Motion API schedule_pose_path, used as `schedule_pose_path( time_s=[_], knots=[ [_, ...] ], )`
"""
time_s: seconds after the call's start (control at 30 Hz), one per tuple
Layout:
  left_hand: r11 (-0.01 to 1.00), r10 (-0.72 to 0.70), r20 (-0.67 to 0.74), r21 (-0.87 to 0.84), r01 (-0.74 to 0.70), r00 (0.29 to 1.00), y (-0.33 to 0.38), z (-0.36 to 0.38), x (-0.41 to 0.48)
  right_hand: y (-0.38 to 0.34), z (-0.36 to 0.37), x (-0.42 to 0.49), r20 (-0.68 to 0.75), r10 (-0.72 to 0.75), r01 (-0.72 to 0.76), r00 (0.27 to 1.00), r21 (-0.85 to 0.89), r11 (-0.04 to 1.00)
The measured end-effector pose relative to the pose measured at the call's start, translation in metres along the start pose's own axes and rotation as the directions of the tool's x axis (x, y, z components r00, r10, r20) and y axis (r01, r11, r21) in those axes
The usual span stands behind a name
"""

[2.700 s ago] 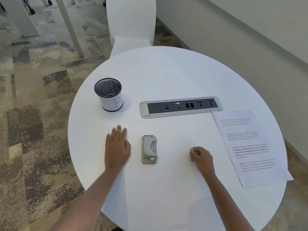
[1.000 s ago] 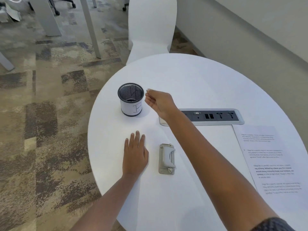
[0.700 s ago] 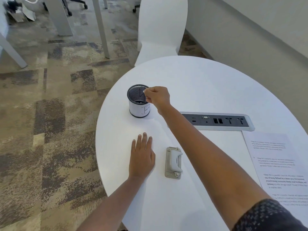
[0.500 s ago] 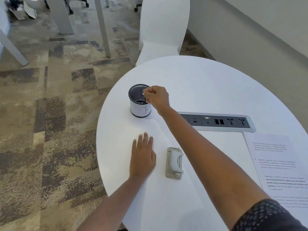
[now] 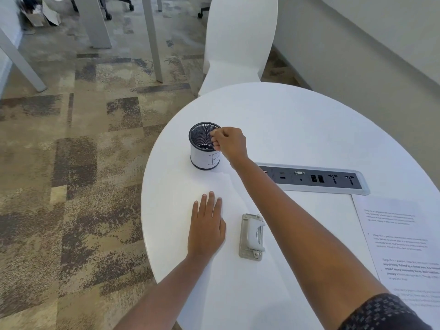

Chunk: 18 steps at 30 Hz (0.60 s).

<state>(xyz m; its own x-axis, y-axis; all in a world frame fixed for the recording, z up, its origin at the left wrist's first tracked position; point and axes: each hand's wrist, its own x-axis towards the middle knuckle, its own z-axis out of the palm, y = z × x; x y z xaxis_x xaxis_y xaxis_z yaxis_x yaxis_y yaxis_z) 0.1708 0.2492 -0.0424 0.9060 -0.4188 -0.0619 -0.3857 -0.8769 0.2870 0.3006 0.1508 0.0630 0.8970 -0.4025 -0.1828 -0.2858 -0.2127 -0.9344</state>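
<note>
Closest to the camera is a dark patterned sleeve [image 5: 385,313] on the right arm, which stretches diagonally across the round white table [image 5: 297,129]. The left hand [image 5: 206,232] lies palm down near the table's left edge, with its fingers straight and close together. It's just resting there, holding nothing, and seems to be on a blank white sheet [image 5: 228,294] that barely stands out from the tabletop. Just to the right of that hand, not touching it, is a small metal hole punch [image 5: 252,236] with a white lever, lying flat. Off to the right is a printed page [image 5: 400,246] with a few blocks of text, running out of view at the edge. Past the punch, a grey power and data panel [image 5: 316,179] is set into the table, and the right forearm crosses over its left end. Further back, the right hand [image 5: 229,144] is over the near-right rim of the black mesh cup [image 5: 202,158], with its fingers curled in and the tips bunched over the opening. Honestly can't tell if anything is pinched between them. The cup stands upright near the table's left edge, beyond the left hand, wrapped in a white label with a handwritten letter that the hand partly covers. Behind the table are a white chair [image 5: 238,44], patchy brown carpet [image 5: 71,163] and some grey desk legs [image 5: 152,39].
</note>
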Motion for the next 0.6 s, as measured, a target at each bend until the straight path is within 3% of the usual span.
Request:
schedule_pose_path(
  time_s=[0.13,0.37,0.6],
  knots=[
    [1.000,0.002,-0.007,-0.003,-0.002,1.000,-0.001,0.001,0.000,0.003,-0.002,-0.005,-0.051,-0.050,0.051,0.997,0.015,0.999],
    [1.000,0.000,-0.034,0.018,0.001,0.999,-0.001,0.004,0.000,0.042,-0.033,-0.044,-0.265,-0.165,0.163,0.950,-0.030,0.986],
    [1.000,-0.008,-0.076,0.025,0.010,0.997,0.000,0.006,-0.002,0.118,-0.091,-0.091,-0.353,-0.075,0.028,0.933,-0.136,0.990]
  ],
)
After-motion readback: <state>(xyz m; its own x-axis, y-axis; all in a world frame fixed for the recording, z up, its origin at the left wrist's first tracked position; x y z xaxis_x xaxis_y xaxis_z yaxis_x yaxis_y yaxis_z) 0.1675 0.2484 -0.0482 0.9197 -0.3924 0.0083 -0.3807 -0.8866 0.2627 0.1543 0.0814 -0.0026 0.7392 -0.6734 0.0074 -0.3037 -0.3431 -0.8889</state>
